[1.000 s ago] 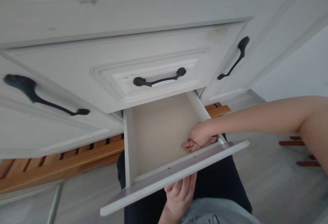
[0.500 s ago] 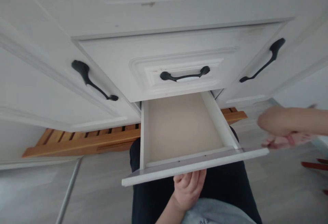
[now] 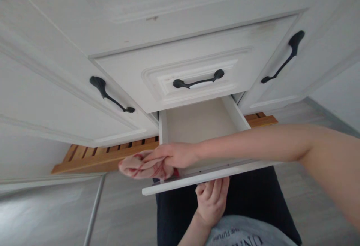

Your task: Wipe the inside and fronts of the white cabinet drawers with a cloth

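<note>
My right hand (image 3: 180, 155) pinches a crumpled, soft-looking pink cloth with red lines (image 3: 132, 166) over the near left corner of an open, white, flat-bottomed drawer (image 3: 201, 122): wiping, I judge. Another pass calls for steadiness; my left hand (image 3: 212, 199) curls fingers against the front, grip hidden.

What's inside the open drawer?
In the drawer, a pale bottom shows. The right hand, its forearm and the pink cloth hide part nearer the front; the cabinet hides the back.
</note>
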Tool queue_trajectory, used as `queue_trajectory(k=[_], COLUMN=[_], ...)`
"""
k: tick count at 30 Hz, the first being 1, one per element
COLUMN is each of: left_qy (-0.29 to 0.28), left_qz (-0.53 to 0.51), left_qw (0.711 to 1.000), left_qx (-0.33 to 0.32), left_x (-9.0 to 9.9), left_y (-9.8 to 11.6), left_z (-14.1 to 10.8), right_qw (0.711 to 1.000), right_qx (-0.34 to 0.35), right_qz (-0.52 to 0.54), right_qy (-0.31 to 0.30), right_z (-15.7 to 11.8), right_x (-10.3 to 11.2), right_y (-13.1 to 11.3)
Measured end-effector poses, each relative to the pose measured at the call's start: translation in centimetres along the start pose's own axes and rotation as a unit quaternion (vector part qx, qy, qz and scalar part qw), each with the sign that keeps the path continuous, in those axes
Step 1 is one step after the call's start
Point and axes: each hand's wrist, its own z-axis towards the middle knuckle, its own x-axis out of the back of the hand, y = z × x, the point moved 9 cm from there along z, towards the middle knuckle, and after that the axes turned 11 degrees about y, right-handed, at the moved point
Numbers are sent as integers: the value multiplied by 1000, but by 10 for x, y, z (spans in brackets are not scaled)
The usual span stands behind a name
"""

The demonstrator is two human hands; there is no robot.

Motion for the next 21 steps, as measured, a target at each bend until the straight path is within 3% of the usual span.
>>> queue_trajectory(k=[3,6,10,15,18,21], left_qy=[-5,2,9,-6,-2,11], left_qz=[13,30,25,26,32,22], left_qw=[1000,998,999,998,997,998], left_qx=[-18,-49,-45,-64,-70,-50], left_x=[-2,-3,0,-4,-7,-6], left_y=[1,3,-2,0,1,-1], left_z=[-6,-11,-10,-12,-16,-16], right_qw=[984,960,943,936,935,939], right_qx=[-50,-130,-219,-286,-310,-312], right_qz=[116,181,229,202,174,138], right_qy=[-123,-169,-103,-42,0,44], right_z=[28,27,-6,-87,-135,-175], right_x=[-35,-37,-3,44,74,102], right_y=[21,44,80,116,124,114])
